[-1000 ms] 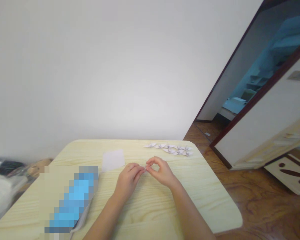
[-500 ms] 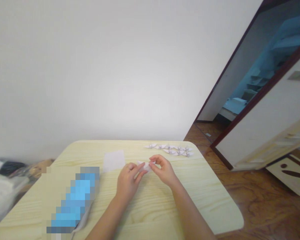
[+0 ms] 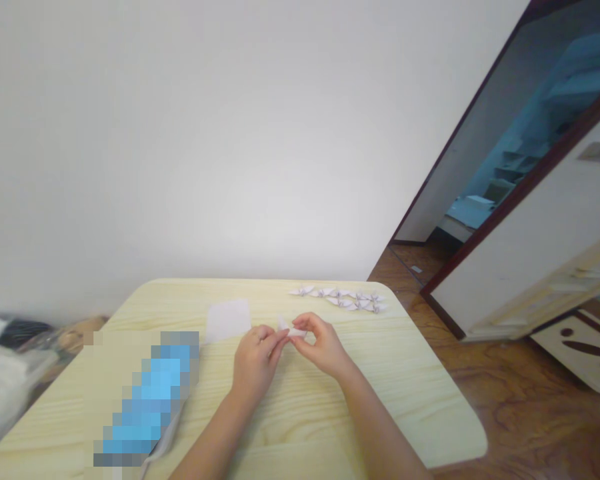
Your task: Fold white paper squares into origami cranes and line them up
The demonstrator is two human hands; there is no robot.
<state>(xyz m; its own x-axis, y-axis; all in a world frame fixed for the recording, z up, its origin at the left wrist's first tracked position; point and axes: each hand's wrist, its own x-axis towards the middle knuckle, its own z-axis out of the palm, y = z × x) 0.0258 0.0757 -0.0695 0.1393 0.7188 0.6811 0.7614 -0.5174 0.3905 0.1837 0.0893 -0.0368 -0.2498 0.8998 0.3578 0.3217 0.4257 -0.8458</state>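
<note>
A small piece of folded white paper [image 3: 295, 331] is held above the table between my two hands. My left hand [image 3: 257, 353] pinches its left side between thumb and fingers, and a ring shows on one finger. On the other side, my right hand [image 3: 323, 343] grips it with thumb and fingertips. A thin point of the paper sticks up between the hands; my fingers hide part of the folds. Left of my left hand lies a flat white sheet of paper [image 3: 227, 320]. Beyond my right hand, several folded white paper figures [image 3: 347, 301] lie in two rows.
The light wood-grain table [image 3: 290, 427] stands against a white wall [image 3: 260, 147]. A pixelated blue object [image 3: 147, 403] lies at the table's left. Plastic bags [image 3: 10, 373] are heaped beyond the left edge. To the right are a wooden floor [image 3: 520, 407] and a doorway.
The folded paper has turned between my fingers, and a point of it now stands up. My left fingers have closed closer together and my right hand has shifted slightly left.
</note>
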